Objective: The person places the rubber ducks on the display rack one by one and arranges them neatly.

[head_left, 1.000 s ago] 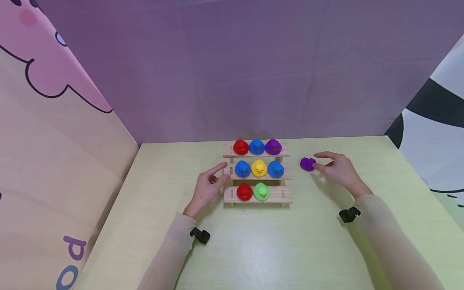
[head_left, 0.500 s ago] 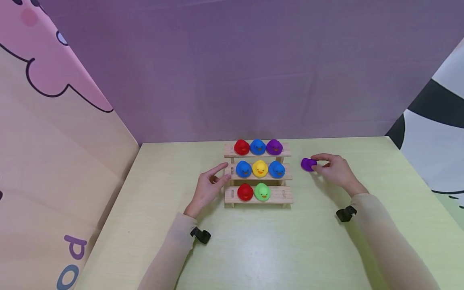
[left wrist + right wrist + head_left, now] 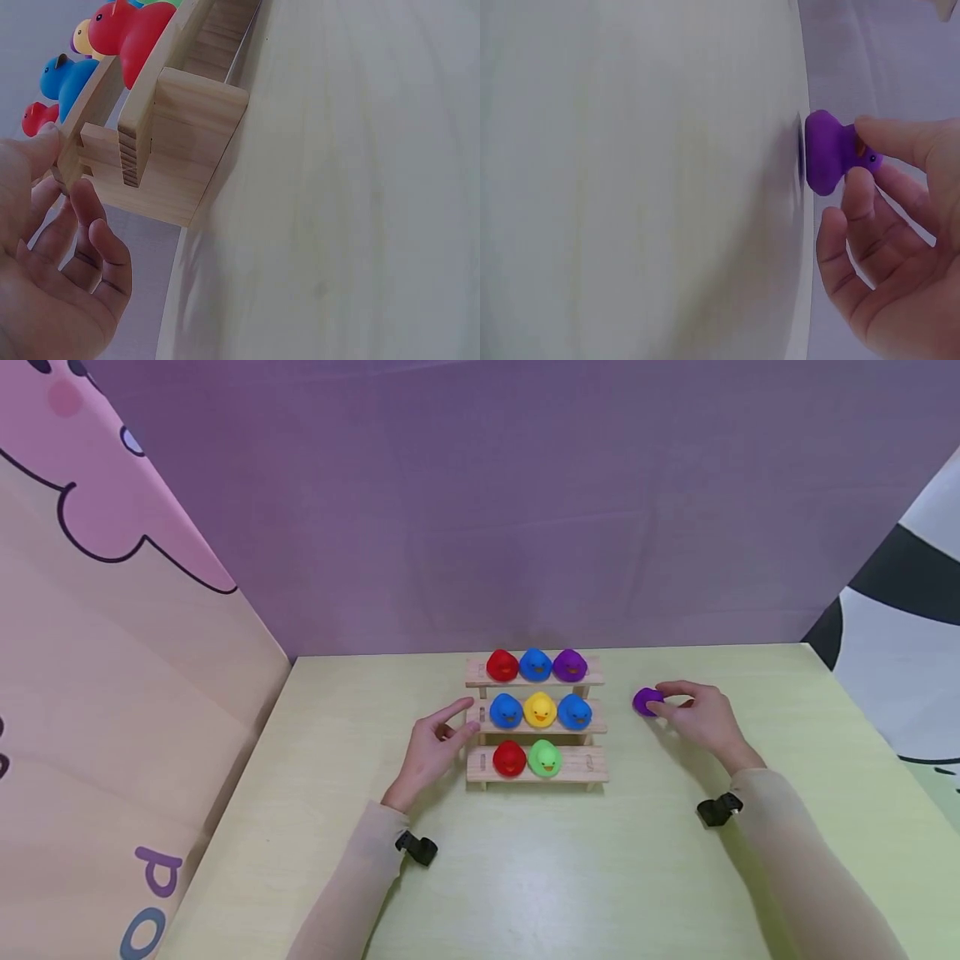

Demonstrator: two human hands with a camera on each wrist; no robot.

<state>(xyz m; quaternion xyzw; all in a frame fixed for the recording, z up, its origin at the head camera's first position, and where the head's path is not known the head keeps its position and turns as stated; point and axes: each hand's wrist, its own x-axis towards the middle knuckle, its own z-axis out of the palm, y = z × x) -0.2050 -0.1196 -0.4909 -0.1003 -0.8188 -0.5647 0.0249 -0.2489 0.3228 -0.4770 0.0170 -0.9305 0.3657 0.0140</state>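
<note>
A wooden three-step display rack (image 3: 577,765) bears small rubber ducks in three rows. The back step has a red duck (image 3: 502,666), a blue duck (image 3: 536,665) and a purple duck (image 3: 570,666). On the middle step, a yellow duck (image 3: 540,710) sits between two blue ones. The front step carries a red duck (image 3: 509,759) and a green duck (image 3: 545,758). My left hand (image 3: 432,745) pinches the left end of the middle step, thumb on top and fingers beneath. To the rack's right, my right hand (image 3: 701,718) pinches another purple duck (image 3: 826,154) by its head, close over the table.
The pale wooden table (image 3: 487,877) reaches back to a purple cloth wall (image 3: 480,510). A cartoon-printed panel (image 3: 127,693) borders it on the left, and a black-and-white one (image 3: 900,643) on the right. Each wrist wears a small black camera (image 3: 718,809).
My right thumb and fingers have come together on the purple duck's head, and the duck has turned and shifted slightly right. My left hand stays at the rack.
</note>
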